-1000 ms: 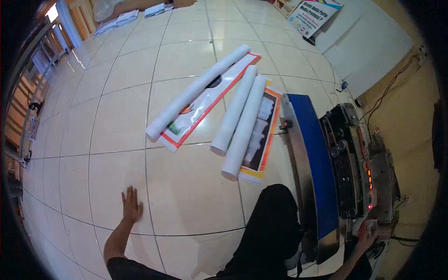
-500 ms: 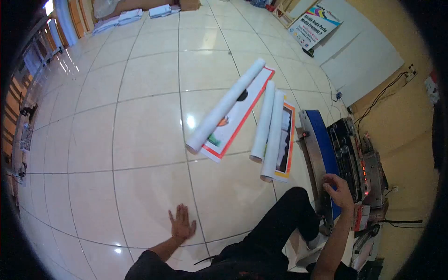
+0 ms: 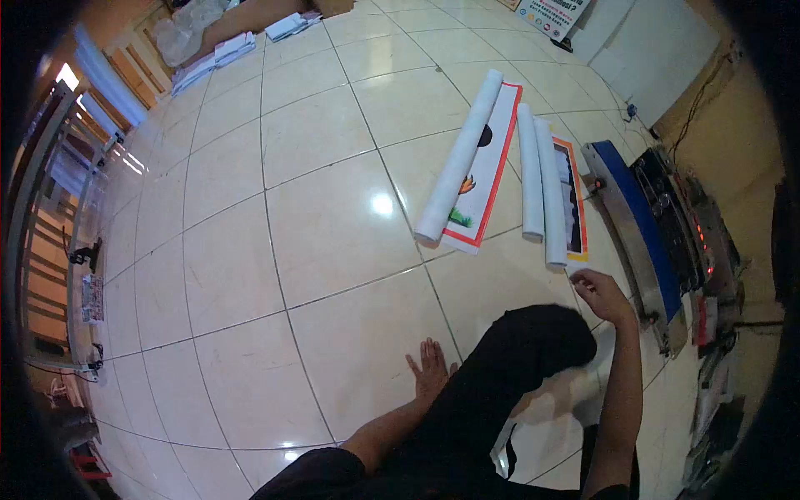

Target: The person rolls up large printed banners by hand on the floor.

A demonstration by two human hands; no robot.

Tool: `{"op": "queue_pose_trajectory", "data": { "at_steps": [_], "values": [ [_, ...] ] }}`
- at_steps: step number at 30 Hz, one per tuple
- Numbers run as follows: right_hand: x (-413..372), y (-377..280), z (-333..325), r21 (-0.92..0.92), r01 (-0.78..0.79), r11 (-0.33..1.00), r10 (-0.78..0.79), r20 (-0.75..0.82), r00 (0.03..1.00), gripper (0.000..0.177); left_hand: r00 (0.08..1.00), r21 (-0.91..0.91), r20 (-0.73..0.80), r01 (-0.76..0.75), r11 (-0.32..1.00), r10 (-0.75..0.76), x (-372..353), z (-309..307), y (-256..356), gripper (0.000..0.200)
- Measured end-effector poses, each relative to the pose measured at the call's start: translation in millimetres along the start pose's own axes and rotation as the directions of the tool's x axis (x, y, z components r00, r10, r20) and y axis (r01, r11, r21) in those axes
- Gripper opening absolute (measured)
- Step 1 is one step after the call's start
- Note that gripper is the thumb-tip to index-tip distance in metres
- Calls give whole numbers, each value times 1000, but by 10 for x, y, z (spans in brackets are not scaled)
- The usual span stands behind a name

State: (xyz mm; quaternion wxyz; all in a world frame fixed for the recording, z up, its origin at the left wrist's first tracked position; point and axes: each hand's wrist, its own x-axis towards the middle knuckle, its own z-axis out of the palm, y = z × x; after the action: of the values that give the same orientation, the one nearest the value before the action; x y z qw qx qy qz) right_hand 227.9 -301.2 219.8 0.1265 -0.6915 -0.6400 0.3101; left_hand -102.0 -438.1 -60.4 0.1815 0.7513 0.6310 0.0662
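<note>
My left hand [image 3: 431, 368] lies flat on the tiled floor [image 3: 358, 333], fingers spread, holding nothing. Over the floor beside my bent knee is my right hand [image 3: 603, 295], its fingers loosely bent and apart, with nothing visible in them. It is nearest to the lower end of two white paper rolls [image 3: 532, 175] [image 3: 552, 200]. Beside these rolls shows a printed sheet with an orange border [image 3: 581, 225]. Farther left lies a larger roll [image 3: 458, 158], partly unrolled to show a red-bordered print [image 3: 492, 183].
A long blue-and-silver machine part [image 3: 637, 225] and black equipment with red lights [image 3: 679, 225] stand along the right wall. Folded white bundles [image 3: 233, 50] lie at the back. A metal frame [image 3: 50, 225] stands at the left, and a printed sign [image 3: 552, 15] at the top.
My view has turned left, so the floor and rolls appear farther right. My right hand has moved off the blue machine edge toward the rolls. My left hand stays flat on the floor.
</note>
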Motion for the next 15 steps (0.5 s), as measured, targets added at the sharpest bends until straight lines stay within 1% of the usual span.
{"op": "queue_pose_trajectory", "data": {
  "at_steps": [1, 3, 4, 6, 8, 9, 11, 13, 14, 15],
  "values": [
    [-9, -44, 111, -36, 48, 998, -47, 20, 999, 27, 1000, 13, 0, -9, 1000, 9, 5, 63, -32, 71],
    [16, -211, 280, 9, 122, 992, -122, 7, 993, 28, 998, 187, 25, -63, 980, 59, -14, 145, -100, 66],
    [57, -266, 359, 29, 182, 983, -182, -3, 983, 29, 988, 301, -60, -121, 946, 145, -55, 132, -123, 57],
    [143, -466, 453, 40, 285, 958, -285, -10, 958, 29, 969, 346, -96, -182, 920, 228, -100, -4, -220, 53],
    [278, -590, 487, 28, 349, 937, -349, 0, 937, 29, 955, 268, -97, -246, 932, 280, -36, -354, -417, 49],
    [424, -577, 521, 17, 362, 932, -362, 11, 932, 30, 952, 208, -105, -263, 942, 289, 42, -686, -584, 47],
    [726, -399, 699, -11, 395, 918, -395, 43, 918, 31, 953, 44, -169, -247, 968, 251, 275, -1275, -1181, 43],
    [1218, -117, 950, -108, 295, 949, -283, 113, 952, 36, 951, -130, -282, -173, 976, 131, 147, -1881, -1955, 40],
    [1439, -4, 1109, -184, 313, 932, -294, 124, 948, 38, 937, -215, -347, -110, 970, 29, -22, -2124, -2331, 38],
    [1600, 110, 1306, -250, 321, 913, -296, 134, 946, 40, 948, -421, -245, 86, 903, -205, -303, -2135, -2994, 33]
  ]
}}
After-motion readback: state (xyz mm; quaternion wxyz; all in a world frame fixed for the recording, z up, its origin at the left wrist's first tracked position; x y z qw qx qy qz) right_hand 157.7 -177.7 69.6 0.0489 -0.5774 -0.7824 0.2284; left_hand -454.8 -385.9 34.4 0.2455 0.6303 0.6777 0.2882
